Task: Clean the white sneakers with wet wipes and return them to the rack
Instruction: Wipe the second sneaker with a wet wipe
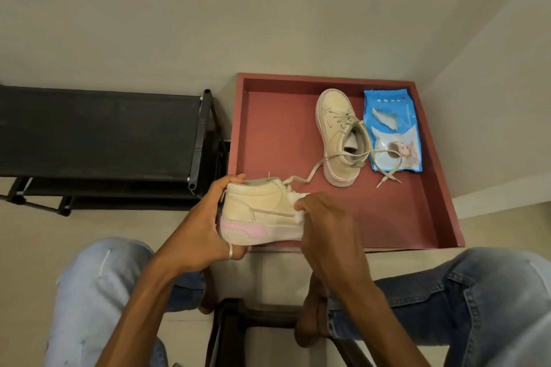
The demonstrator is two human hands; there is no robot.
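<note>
A person sits looking down at their own lap, knees apart in light blue jeans (98,283), with bare feet (310,322) on a pale floor.

Between the knees, both hands hold one pale cream sneaker (259,211) on its side in the air, sole toward the person, with a pink patch along the heel edge of the sole. The left hand (208,226) is curled around the heel, thumb on top near the collar and fingers under the sole; a silver ring (230,251) is on one finger. The right hand (325,223) covers the toe end, fingers bunched and pinching a white wipe (298,219) against the shoe's side.

Just beyond the hands is a shallow red tray (277,134) on the floor. The second sneaker (343,140) stands upright in it, toe pointing away, laces undone. Just beside it on the right lies a blue pack of wet wipes (396,116), flat, with one loose lace trailing across it.

To the left of the tray stands a black shoe rack (98,131) with a fabric top shelf, against a plain light wall.
</note>
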